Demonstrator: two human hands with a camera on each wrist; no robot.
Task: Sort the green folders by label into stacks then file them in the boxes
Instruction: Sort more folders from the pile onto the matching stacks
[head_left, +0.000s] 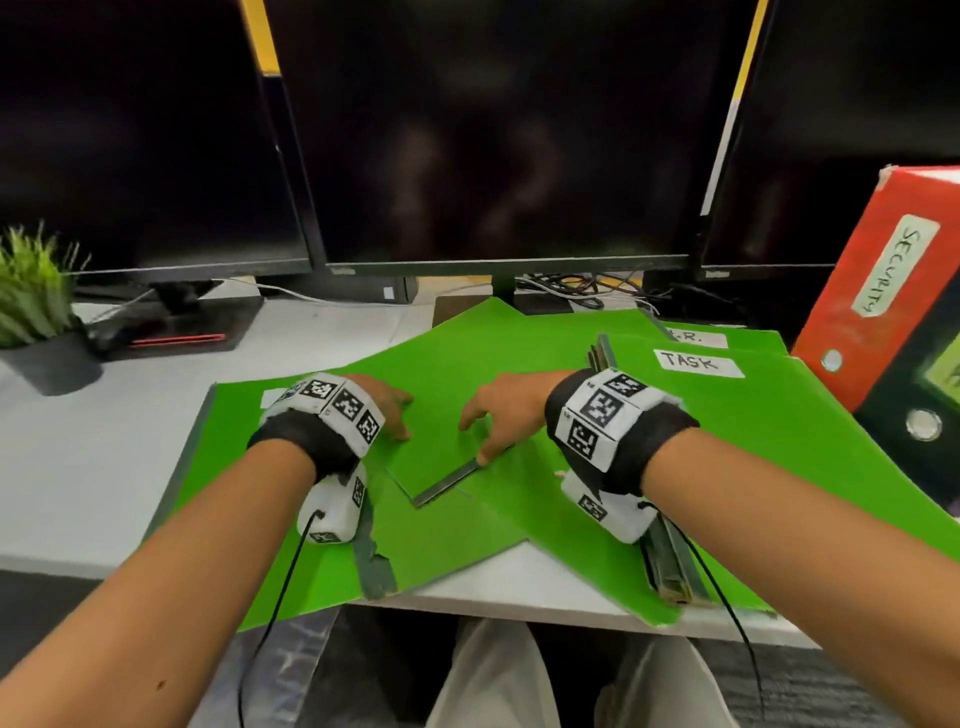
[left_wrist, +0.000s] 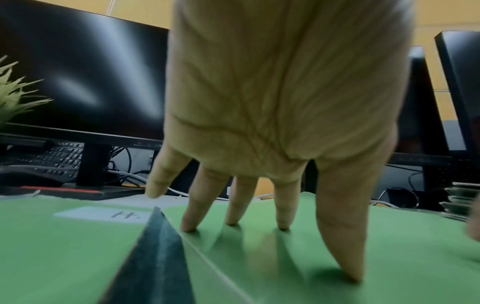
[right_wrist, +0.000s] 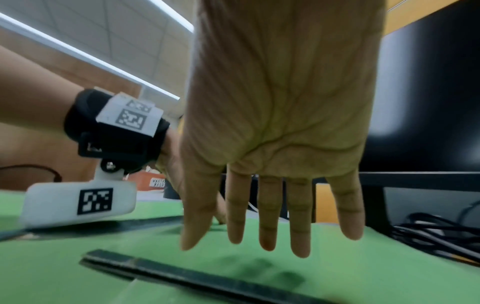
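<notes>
Several green folders lie fanned across the white desk (head_left: 104, 467). My left hand (head_left: 387, 410) presses straight fingertips (left_wrist: 281, 225) onto the middle folder (head_left: 452, 374), beside the dark spine (left_wrist: 155, 257) of the left folder, whose label (left_wrist: 103, 214) starts with "H.". My right hand (head_left: 493, 415) is spread flat, fingers straight (right_wrist: 270, 226), just over the same green folder (right_wrist: 337, 277) near its dark spine edge (head_left: 447, 483); it holds nothing. On the right, a folder labelled TASK (head_left: 696, 361) lies on one labelled H.R. (head_left: 698, 338).
A red box labelled SECURITY (head_left: 872, 291) leans at the right edge. Three dark monitors (head_left: 493, 130) stand behind, with cables (head_left: 582, 286) at their feet. A potted plant (head_left: 31, 291) sits far left. The folders overhang the desk's front edge (head_left: 493, 597).
</notes>
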